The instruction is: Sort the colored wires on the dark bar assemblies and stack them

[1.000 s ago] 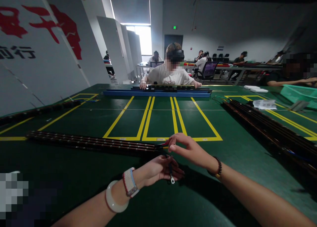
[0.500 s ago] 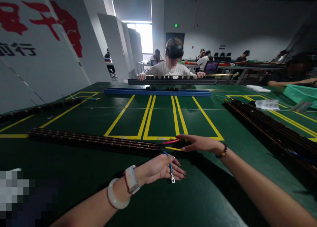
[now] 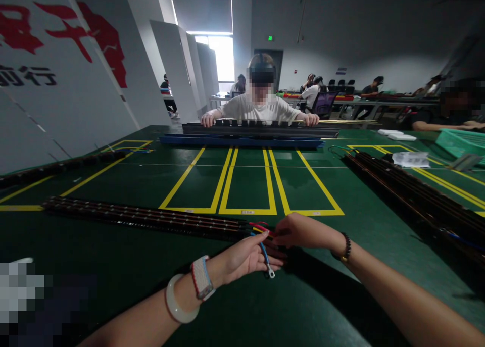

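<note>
left hand [image 3: 242, 257] pinching blue wire [image 3: 264, 254] | right hand [image 3: 301, 232] covering red wire [image 3: 261, 226] end, grip hiding from view

A broad dark green table [image 3: 125, 258] spreads out from under the hands, marked ahead of them with yellow taped rectangles [image 3: 250, 185]. Off to their left stand slanted white panels [image 3: 68, 99], the nearest bearing red and black characters. Far beyond the hands a bright window [image 3: 222, 59] lets in daylight between white partitions, and a grey wall [image 3: 359, 39] runs to the right with a dark doorway [image 3: 273, 59] under a small green exit sign [image 3: 270, 38]. Desks and chairs [image 3: 322, 104] line that wall.
</note>
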{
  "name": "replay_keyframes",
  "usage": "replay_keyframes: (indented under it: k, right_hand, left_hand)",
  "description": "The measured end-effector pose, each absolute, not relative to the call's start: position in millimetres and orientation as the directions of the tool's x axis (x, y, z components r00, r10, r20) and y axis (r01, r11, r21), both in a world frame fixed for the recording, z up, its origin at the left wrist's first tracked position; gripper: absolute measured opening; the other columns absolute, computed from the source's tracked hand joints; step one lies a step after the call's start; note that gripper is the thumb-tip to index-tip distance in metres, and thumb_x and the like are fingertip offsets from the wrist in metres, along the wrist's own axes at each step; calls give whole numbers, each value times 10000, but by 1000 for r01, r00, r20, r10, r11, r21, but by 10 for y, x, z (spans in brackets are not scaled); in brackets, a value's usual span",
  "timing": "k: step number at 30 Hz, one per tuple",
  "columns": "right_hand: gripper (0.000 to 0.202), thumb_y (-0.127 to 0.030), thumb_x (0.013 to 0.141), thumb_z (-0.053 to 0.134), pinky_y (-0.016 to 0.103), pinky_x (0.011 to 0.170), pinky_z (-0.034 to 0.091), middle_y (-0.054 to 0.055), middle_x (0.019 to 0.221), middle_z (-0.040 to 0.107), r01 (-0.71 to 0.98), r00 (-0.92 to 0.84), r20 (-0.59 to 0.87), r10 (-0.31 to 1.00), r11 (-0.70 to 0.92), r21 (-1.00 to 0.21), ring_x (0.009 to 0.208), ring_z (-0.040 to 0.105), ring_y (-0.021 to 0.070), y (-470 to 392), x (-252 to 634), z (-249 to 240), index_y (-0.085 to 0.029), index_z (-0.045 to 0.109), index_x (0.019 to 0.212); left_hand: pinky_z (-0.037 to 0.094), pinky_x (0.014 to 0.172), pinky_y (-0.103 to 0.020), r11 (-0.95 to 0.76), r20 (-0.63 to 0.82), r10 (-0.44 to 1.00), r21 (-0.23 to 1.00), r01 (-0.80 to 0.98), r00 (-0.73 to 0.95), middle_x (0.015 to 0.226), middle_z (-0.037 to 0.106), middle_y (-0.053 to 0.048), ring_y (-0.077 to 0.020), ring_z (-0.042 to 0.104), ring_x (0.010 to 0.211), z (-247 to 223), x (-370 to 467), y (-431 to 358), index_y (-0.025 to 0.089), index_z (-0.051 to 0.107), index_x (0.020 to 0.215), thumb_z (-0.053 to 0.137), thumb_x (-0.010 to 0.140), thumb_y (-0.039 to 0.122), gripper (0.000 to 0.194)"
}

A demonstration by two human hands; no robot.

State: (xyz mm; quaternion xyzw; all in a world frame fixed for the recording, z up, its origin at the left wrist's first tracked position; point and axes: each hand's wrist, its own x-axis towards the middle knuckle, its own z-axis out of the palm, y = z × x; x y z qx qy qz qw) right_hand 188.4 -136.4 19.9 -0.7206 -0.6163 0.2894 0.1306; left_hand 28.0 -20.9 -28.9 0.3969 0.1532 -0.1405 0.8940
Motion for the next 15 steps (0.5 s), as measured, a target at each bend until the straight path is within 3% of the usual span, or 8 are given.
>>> replay_keyframes:
  k: [6,10,15]
  right_hand:
    - [304,-345,846,525,210,445,200,-18,527,519,877,92,-206,974,-177,-446,450,320,53,-1400,1673,283,-134,640,661]
    - [217,-258,823,542,229,469,236,30,599,614,966,110,-109,988,-132,-222,467,418,80,-1400,1463,262,-144,657,679]
    - [162,-171,834,511,291,570,352,95,722,659,997,15,-3,1000,-15,77,611,575,179,-1382,1237,85,-123,665,835]
  left_hand:
    - [382,968,-365,659,-355,-114,672,338,928,1062,648,-144,-178,621,957,-218,273,-246,92,576,1095,375,935,429,424]
    - [428,885,-357,673,-384,-30,675,303,923,927,675,-97,-178,636,871,-282,274,-265,119,588,972,447,907,441,357]
    - [452,814,-348,670,-434,48,682,293,900,821,671,-56,-167,640,782,-330,267,-273,142,561,882,538,872,394,254]
